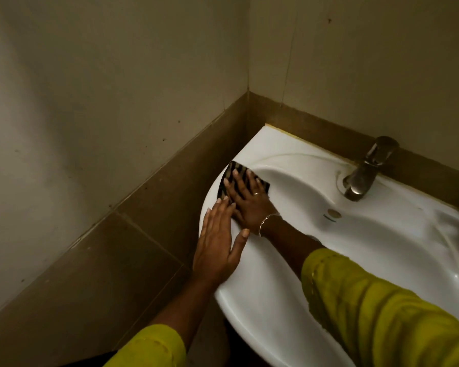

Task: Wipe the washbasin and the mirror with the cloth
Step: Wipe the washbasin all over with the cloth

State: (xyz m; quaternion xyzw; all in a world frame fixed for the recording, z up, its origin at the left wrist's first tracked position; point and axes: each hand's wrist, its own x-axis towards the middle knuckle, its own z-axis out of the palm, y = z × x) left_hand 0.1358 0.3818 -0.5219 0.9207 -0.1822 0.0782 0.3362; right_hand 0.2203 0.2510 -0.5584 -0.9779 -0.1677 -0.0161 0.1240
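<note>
1. Our left hand (215, 249) lies flat, fingers spread, on the washbasin (260, 308) left rim, gripping nothing.
2. Our right hand (245, 201) presses flat, fingers extended, on the dark striped cloth (229, 172) at the far-left rim.
3. Bowl holds no objects that we see.
4. Small mark below the overflow hole (334, 213), unreadable.
5. Tap (366, 170) at the back edge.

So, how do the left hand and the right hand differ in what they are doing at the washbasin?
The right hand lies flat on the dark cloth, pressing it onto the washbasin rim; the left hand touches no cloth and rests bare on the rim's outer edge. The right hand wears a ring and a bracelet; the left hand shows neither. The right hand sits farther from the person than the left. Both are open with spread fingers, and both arms wear yellow-green sleeves.
</note>
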